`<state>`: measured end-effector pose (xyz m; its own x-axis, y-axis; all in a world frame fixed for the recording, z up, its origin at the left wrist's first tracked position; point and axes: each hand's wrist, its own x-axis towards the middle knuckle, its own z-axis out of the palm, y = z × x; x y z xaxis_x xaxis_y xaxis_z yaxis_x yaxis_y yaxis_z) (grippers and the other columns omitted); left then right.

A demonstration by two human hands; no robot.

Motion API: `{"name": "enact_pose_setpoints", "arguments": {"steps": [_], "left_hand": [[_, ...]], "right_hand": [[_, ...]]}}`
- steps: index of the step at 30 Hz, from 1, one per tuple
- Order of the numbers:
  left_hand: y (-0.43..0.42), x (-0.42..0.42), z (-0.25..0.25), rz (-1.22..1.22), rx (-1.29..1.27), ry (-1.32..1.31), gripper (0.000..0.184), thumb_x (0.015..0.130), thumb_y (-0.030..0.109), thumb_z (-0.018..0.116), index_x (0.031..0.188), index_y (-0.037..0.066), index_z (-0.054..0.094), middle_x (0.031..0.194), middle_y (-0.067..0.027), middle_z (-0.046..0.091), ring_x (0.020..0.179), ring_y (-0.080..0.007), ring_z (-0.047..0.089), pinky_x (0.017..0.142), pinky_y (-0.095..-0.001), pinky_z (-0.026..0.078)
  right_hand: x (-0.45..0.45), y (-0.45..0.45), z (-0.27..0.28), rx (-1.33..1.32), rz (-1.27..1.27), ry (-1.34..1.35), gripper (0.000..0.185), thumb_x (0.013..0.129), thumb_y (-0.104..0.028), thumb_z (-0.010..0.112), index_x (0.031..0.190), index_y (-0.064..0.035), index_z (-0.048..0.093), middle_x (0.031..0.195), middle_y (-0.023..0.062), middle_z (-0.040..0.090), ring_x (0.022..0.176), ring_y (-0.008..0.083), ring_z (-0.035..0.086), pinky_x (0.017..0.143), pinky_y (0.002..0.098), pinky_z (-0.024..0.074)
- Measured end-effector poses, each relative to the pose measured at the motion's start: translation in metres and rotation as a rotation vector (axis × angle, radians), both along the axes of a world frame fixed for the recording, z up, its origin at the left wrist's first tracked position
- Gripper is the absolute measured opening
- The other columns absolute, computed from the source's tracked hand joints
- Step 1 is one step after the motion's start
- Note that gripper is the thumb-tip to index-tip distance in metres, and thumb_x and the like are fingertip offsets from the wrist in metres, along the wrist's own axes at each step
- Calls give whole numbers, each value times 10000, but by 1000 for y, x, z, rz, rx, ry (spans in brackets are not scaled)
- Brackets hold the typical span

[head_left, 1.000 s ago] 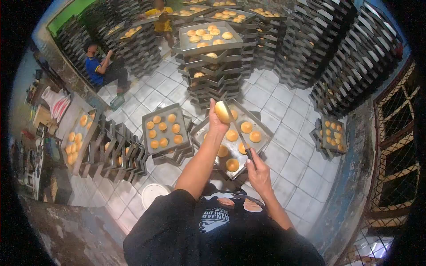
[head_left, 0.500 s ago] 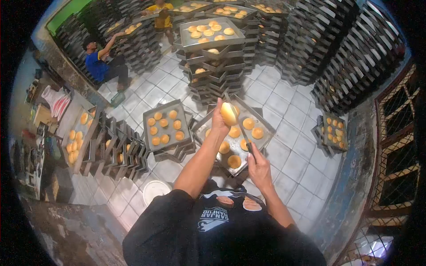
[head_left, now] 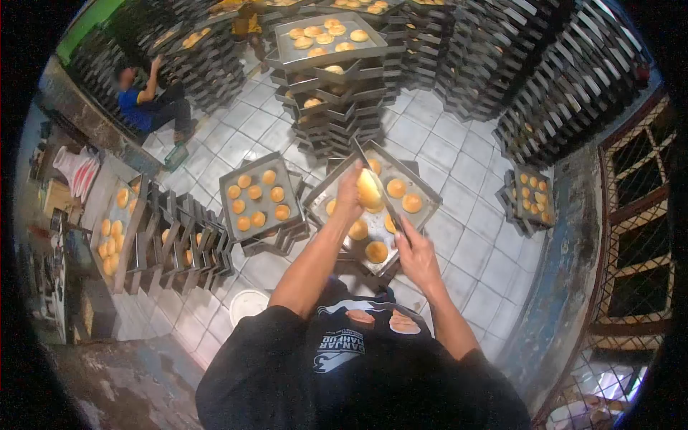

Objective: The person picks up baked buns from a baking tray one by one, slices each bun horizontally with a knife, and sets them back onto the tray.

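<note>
Head view: left hand (head_left: pixel 350 195), fingers closed round a bun (head_left: pixel 369 190), with it exposed on the right side. Right hand (head_left: pixel 418 256), fingers wrapped tight on the handle of a long knife (head_left: pixel 388 206). Blade slants up and away along the bun's right side, tip past the left fingers. Whether it has bitten in, can't tell. Bun is held over a metal tray (head_left: pixel 341 228), among whose loose buns one (head_left: pixel 376 251) sits at the near corner.

Risks: blade is close to the left fingertips, so a slip on the crust or a too-deep stroke could nick them. Squeezing hard could crush or tear the soft bun; a loose hold could let it roll and drop into the tray. An uneven blade angle would leave a ragged cut. Tray rests on other trays, set crosswise, so a bump could shift it.

Around: second bun tray (head_left: pixel 251 165) to the left, tall tray stack (head_left: pixel 337 107) ahead, small stack (head_left: pixel 532 197) at right, white bucket (head_left: pixel 249 304) near the left elbow. Person in blue (head_left: pixel 132 107) seated far left; person in yellow (head_left: pixel 247 23) partly cut off at top.

Writing: black shirt (head_left: pixel 287 380) has upside-down white letters, roughly "BANJAR MAHFUD", last ones unsure, plus a big 3-like mark. No brand legible on knife or trays.
</note>
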<state>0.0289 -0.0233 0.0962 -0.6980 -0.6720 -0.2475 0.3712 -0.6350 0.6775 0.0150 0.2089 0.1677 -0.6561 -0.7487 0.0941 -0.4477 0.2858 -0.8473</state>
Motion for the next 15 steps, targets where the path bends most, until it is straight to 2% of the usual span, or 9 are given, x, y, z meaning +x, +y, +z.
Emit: {"name": "enact_pose_setpoints", "arguments": {"steps": [5, 8, 11, 13, 15], "left_hand": [[5, -6, -10, 1, 19, 44, 379, 918, 466, 740, 945, 105, 627, 805, -10, 649, 712, -144, 644, 681, -325, 542], [-25, -4, -14, 111, 26, -20, 365, 946, 461, 706, 928, 110, 605, 780, -31, 638, 689, -180, 658, 643, -355, 563], [-37, 5, -14, 94, 53, 67, 361, 961, 466, 683, 935, 116, 599, 782, -40, 640, 673, -189, 662, 616, -372, 568], [-23, 4, -21, 65, 7, 23, 372, 966, 480, 670, 959, 114, 603, 809, -38, 645, 707, -180, 662, 645, -359, 564], [3, -2, -26, 35, -18, -9, 395, 960, 493, 675, 978, 103, 612, 832, -34, 647, 741, -171, 654, 674, -351, 556]], "right_hand": [[-19, -31, 14, 89, -6, -98, 478, 1001, -215, 548, 1449, -49, 525, 828, 177, 725, 770, 282, 703, 790, 366, 537], [-7, -1, 8, 132, 48, -10, 485, 1003, -202, 548, 1458, -37, 512, 827, 177, 721, 783, 261, 704, 791, 363, 535], [2, 23, 6, 63, 69, -111, 489, 1005, -186, 547, 1465, -26, 500, 832, 172, 717, 802, 241, 704, 791, 361, 535], [8, 21, 12, 79, 23, -202, 492, 1004, -174, 547, 1472, -33, 496, 846, 172, 714, 831, 226, 703, 799, 357, 534], [-2, -1, 2, 92, 16, -173, 491, 1004, -179, 546, 1471, -34, 498, 859, 178, 715, 836, 229, 705, 802, 359, 535]]}}
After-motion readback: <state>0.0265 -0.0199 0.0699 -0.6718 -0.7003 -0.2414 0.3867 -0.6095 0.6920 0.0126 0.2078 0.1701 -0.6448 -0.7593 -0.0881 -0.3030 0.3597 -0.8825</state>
